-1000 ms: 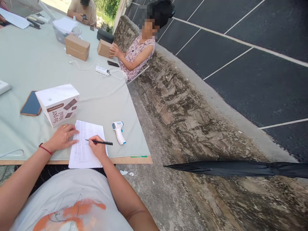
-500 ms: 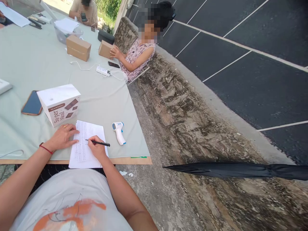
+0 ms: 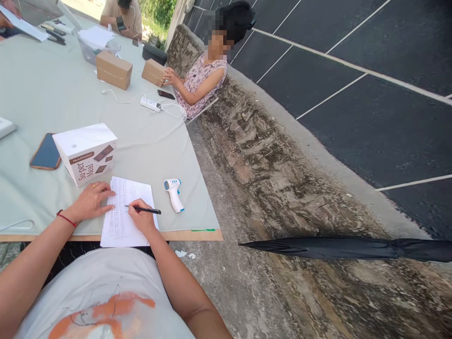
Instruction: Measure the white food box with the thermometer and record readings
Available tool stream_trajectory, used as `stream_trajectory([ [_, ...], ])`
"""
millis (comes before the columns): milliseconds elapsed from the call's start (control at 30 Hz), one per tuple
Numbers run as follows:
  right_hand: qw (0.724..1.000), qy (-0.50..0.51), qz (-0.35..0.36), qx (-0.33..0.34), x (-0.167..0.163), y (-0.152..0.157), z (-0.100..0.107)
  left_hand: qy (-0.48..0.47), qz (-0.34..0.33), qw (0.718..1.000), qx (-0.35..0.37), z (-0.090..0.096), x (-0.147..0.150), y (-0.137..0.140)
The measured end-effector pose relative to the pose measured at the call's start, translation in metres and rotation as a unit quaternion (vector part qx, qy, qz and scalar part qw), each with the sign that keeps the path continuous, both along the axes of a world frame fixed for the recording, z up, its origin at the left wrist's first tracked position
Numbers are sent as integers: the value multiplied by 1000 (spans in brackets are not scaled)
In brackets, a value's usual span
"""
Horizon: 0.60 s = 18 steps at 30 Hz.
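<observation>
My right hand (image 3: 141, 219) is closed around a black pen (image 3: 150, 210), its tip on or just over a sheet of paper (image 3: 136, 188) covered with rows of small writing. Flat at the paper's left edge lies my left hand (image 3: 92, 201), fingers apart, a red cord around its wrist. The paper hangs slightly over the table's front edge. Just beyond my left hand stands a white carton (image 3: 86, 155) printed "Super Meal". A white infrared thermometer (image 3: 174, 194) lies to the right of the paper.
A phone (image 3: 46, 151) lies left of the carton. Farther back are a brown cardboard box (image 3: 113, 70), a white power strip (image 3: 150, 104) and a plastic basket (image 3: 87, 52). A seated person (image 3: 203, 82) touches another cardboard box (image 3: 153, 72). A folded black umbrella (image 3: 339, 248) juts in from the right.
My hands, the pen and the paper look almost the same. The seated person's cardboard box has shifted slightly left. The whole view has moved a little.
</observation>
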State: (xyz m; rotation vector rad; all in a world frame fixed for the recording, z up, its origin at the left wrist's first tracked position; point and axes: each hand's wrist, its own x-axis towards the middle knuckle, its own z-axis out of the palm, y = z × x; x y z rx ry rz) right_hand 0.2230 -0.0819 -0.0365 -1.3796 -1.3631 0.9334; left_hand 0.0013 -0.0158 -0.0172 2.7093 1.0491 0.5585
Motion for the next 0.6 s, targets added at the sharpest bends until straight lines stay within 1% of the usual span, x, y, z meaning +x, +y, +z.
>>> stream_trajectory([
  [300, 1000, -19, 2, 7, 2, 0, -2, 3, 2, 1000, -7, 1, 0, 0],
  [467, 1000, -9, -1, 13, 2, 0, -2, 0, 1, 1000, -4, 1, 0, 0],
  [600, 1000, -14, -13, 13, 2, 0, -2, -6, 1, 1000, -2, 1, 0, 0],
])
